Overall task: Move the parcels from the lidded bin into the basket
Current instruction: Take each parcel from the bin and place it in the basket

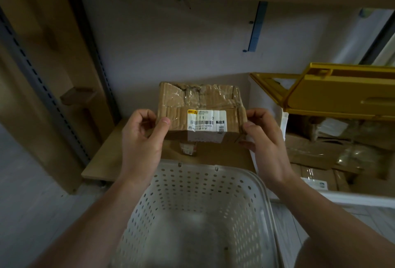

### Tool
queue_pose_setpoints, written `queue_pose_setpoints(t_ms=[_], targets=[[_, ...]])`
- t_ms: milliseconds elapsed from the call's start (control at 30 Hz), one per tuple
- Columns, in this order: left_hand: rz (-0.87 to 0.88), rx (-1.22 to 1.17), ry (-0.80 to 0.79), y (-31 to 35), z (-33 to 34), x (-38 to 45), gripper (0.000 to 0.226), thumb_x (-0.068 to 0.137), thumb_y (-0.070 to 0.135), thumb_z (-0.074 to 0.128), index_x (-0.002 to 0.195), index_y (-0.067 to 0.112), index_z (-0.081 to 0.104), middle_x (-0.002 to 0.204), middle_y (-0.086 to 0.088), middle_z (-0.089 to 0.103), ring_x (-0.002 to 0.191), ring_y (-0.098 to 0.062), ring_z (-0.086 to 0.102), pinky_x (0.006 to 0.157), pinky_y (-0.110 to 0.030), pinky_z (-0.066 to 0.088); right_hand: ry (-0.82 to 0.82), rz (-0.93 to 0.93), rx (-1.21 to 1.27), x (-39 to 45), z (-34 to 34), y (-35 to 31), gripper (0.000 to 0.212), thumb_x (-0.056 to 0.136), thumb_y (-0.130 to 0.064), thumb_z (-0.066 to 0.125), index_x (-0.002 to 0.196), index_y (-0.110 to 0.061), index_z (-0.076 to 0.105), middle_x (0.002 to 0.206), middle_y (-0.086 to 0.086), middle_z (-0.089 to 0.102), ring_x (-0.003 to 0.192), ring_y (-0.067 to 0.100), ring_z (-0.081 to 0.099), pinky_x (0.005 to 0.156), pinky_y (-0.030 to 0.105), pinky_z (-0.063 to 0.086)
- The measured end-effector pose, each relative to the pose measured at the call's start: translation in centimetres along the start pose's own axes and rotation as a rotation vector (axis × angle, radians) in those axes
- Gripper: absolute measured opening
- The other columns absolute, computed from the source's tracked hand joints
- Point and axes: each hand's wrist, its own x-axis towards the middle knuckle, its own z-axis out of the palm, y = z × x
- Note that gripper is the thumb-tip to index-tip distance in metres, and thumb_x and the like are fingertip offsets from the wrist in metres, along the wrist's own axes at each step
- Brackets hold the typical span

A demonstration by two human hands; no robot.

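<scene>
Partly hidden: the bin [333,198], white-walled, runs off the right edge; its parcels [314,156] blur together.
Label text: white shipping label [207,121] on the held cardboard parcel [199,109], mostly unreadable.
Parcel: crumpled corrugated box, glossy tape, above the basket's far rim.
Left hand [142,143]: fingers curled, gripping its left end.
Right hand [265,141]: pinching its right end.
Basket [252,184]: white perforated plastic, near edge cut off.
Lid [342,90]: yellow, raised.

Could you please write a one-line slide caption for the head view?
Both hands, left hand and right hand, hold a taped cardboard parcel above the white basket, beside the open yellow-lidded bin.
</scene>
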Motion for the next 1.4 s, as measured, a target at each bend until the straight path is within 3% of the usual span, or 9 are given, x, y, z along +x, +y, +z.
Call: queue_pose_setpoints(t_ms=[133, 267, 400, 500, 767, 867, 1033, 1167, 1400], targets=[[0.000, 0.000, -0.019, 0.1, -0.2, -0.1, 0.016, 0.094, 0.016, 0.067, 0.088, 0.006, 0.055, 0.092, -0.024, 0.062, 0.081, -0.020, 0.060, 0.074, -0.033, 0.049, -0.008, -0.009, -0.002, 0.0, 0.1, -0.1, 0.017, 0.089, -0.031, 0.053, 0.102, -0.025, 0.061, 0.093, -0.011, 0.070, 0.094, 0.017, 0.066, 0.081, 0.042, 0.054], [-0.004, -0.008, -0.052, 0.8, -0.3, -0.3, 0.026, 0.085, 0.040, 0.064, 0.089, 0.015, 0.057, 0.089, -0.020, 0.061, 0.081, -0.035, 0.060, 0.073, -0.047, 0.050, -0.043, -0.002, -0.010, -0.2, -0.1, -0.1, 0.023, 0.090, -0.040, 0.054, 0.109, -0.030, 0.060, 0.099, -0.013, 0.070, 0.096, 0.009, 0.067, 0.077, 0.031, 0.054], [-0.042, -0.017, -0.079, 0.6, -0.6, -0.4, 0.007, 0.098, 0.020, 0.063, 0.105, 0.016, 0.061, 0.093, -0.010, 0.067, 0.084, -0.018, 0.066, 0.072, -0.033, 0.054, -0.050, 0.021, -0.027, -0.2, -0.3, 0.0, 0.033, 0.088, -0.045, 0.056, 0.119, -0.033, 0.060, 0.111, -0.008, 0.071, 0.102, 0.010, 0.068, 0.072, 0.024, 0.056], [-0.082, 0.032, -0.065, 0.5, -0.7, -0.4, 0.017, 0.097, 0.009, 0.063, 0.113, 0.015, 0.062, 0.099, 0.003, 0.073, 0.089, -0.006, 0.073, 0.072, -0.019, 0.058, -0.023, 0.022, -0.055, -0.3, -0.4, 0.0, 0.035, 0.087, -0.047, 0.059, 0.116, -0.028, 0.063, 0.106, -0.006, 0.073, 0.096, 0.011, 0.070, 0.069, 0.022, 0.053], [-0.118, 0.144, -0.087, 0.3, -1.3, -0.5, 0.019, 0.097, 0.013, 0.064, 0.116, 0.013, 0.063, 0.100, 0.005, 0.071, 0.088, -0.003, 0.072, 0.068, -0.016, 0.058, -0.035, 0.121, -0.113, -0.8, -0.7, 0.5, 0.018, 0.096, -0.040, 0.065, 0.106, -0.025, 0.063, 0.097, -0.002, 0.072, 0.092, 0.019, 0.071, 0.077, 0.043, 0.059], [-0.209, 0.251, -0.151, -0.2, -2.1, -0.6, 0.017, 0.097, 0.020, 0.065, 0.114, 0.021, 0.063, 0.100, 0.007, 0.070, 0.089, -0.007, 0.072, 0.071, -0.022, 0.059, -0.076, 0.230, -0.135, -1.9, -0.6, 1.2, 0.016, 0.099, -0.033, 0.061, 0.109, -0.021, 0.059, 0.100, 0.000, 0.071, 0.094, 0.022, 0.070, 0.077, 0.043, 0.060], [-0.450, 0.485, -0.315, -3.1, -3.9, -1.8, 0.013, 0.098, 0.024, 0.063, 0.105, 0.033, 0.057, 0.099, 0.008, 0.067, 0.089, -0.009, 0.068, 0.073, -0.029, 0.057, -0.241, 0.465, -0.300, -3.9, 0.6, 4.3, 0.023, 0.098, -0.040, 0.060, 0.110, -0.022, 0.053, 0.105, 0.005, 0.070, 0.091, 0.027, 0.072, 0.077, 0.048, 0.063], [-0.567, 0.644, -0.447, -6.4, -5.2, -2.8, 0.018, 0.099, 0.022, 0.061, 0.116, 0.025, 0.055, 0.101, 0.005, 0.062, 0.090, -0.011, 0.062, 0.065, -0.026, 0.049, -0.342, 0.586, -0.408, -4.8, 1.6, 7.3, 0.028, 0.097, -0.044, 0.062, 0.108, -0.019, 0.054, 0.100, 0.005, 0.071, 0.080, 0.025, 0.075, 0.075, 0.043, 0.064], [-0.638, 1.023, -0.828, -12.6, -5.4, -2.3, 0.043, 0.089, 0.033, 0.068, 0.125, 0.015, 0.052, 0.115, -0.003, 0.062, 0.100, -0.017, 0.061, 0.083, -0.035, 0.055, -0.383, 0.748, -0.597, -5.3, 4.5, 15.2, 0.020, 0.100, -0.035, 0.060, 0.104, -0.016, 0.055, 0.089, 0.006, 0.071, 0.082, 0.026, 0.074, 0.074, 0.045, 0.064]])
